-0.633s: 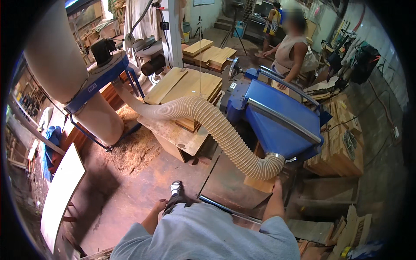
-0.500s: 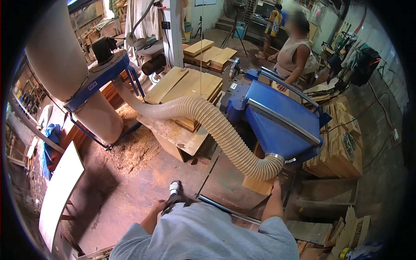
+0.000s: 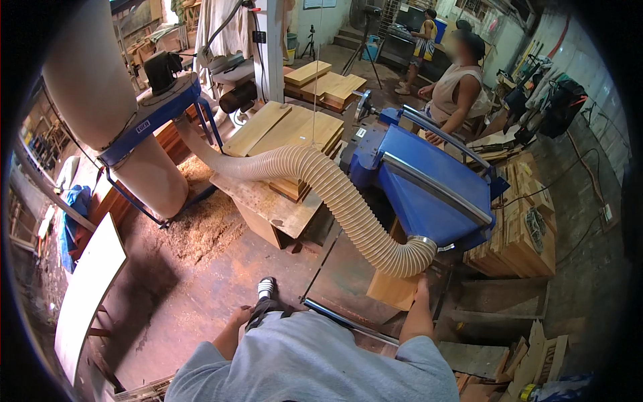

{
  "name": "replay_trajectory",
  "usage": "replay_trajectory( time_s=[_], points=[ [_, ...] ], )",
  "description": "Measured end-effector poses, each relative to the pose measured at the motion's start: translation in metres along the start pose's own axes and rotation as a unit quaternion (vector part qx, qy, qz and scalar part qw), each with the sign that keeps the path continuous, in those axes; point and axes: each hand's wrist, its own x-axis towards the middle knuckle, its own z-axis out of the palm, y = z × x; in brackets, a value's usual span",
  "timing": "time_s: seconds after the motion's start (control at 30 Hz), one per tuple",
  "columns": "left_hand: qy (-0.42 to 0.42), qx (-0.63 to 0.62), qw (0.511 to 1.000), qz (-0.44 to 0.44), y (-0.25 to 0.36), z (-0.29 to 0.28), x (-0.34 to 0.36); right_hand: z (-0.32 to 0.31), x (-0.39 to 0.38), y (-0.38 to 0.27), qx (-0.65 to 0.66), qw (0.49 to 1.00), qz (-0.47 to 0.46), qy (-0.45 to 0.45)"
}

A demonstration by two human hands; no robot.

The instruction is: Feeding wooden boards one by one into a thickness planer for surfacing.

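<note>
A wooden board (image 3: 390, 289) sticks out from under the blue planer-like machine (image 3: 435, 184), toward me. My right hand (image 3: 421, 293) is at the board's right edge and grips it, with the fingers on the underside hidden. Just above the board, a ribbed, cream-coloured hose (image 3: 348, 214) bends into the machine's outlet. My left hand (image 3: 242, 314) hangs by my left thigh, its fingers loosely apart and nothing visible in it.
A roller bar (image 3: 348, 323) crosses in front of me. Stacked boards (image 3: 284, 130) lie on a low table to the left, more planks (image 3: 519, 228) to the right. The hose runs to a dust collector (image 3: 144, 127) above wood shavings (image 3: 197, 231). A co-worker (image 3: 455, 94) stands beyond the machine.
The board reaches further out from the machine toward me, and my right hand has stayed at its edge. The co-worker's hand has shifted slightly on the far side.
</note>
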Motion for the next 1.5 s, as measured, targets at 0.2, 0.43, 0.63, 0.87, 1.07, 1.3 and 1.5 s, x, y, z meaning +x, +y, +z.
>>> replay_trajectory(
  time_s=[0.2, 0.43, 0.63, 0.87, 1.07, 1.3, 1.5],
  points=[
    [0.005, 0.002, 1.000, -0.019, -0.003, 0.003, -0.001, 0.007, -0.003, -0.014, -0.040, 0.999, -0.013, 0.021],
    [0.006, 0.011, 1.000, -0.014, -0.014, 0.006, 0.003, 0.008, -0.035, -0.001, -0.072, 0.996, -0.001, 0.049],
    [0.003, 0.044, 0.999, -0.013, -0.019, 0.002, 0.000, -0.030, -0.090, 0.018, 0.001, 0.998, 0.058, 0.003],
    [-0.025, 0.033, 0.999, -0.007, -0.025, -0.007, 0.000, -0.103, -0.225, 0.006, 0.139, 0.959, 0.036, -0.245],
    [-0.059, -0.018, 0.998, -0.001, -0.036, -0.002, 0.008, -0.133, -0.261, 0.074, 0.048, 0.972, 0.063, -0.222],
    [-0.042, -0.032, 0.997, -0.056, 0.006, -0.047, 0.027, -0.104, -0.319, 0.070, -0.024, 0.956, 0.094, -0.276],
    [-0.056, -0.006, 0.998, -0.020, 0.029, -0.094, 0.059, 0.039, -0.323, -0.036, -0.054, 0.930, 0.119, -0.345]
  ],
)
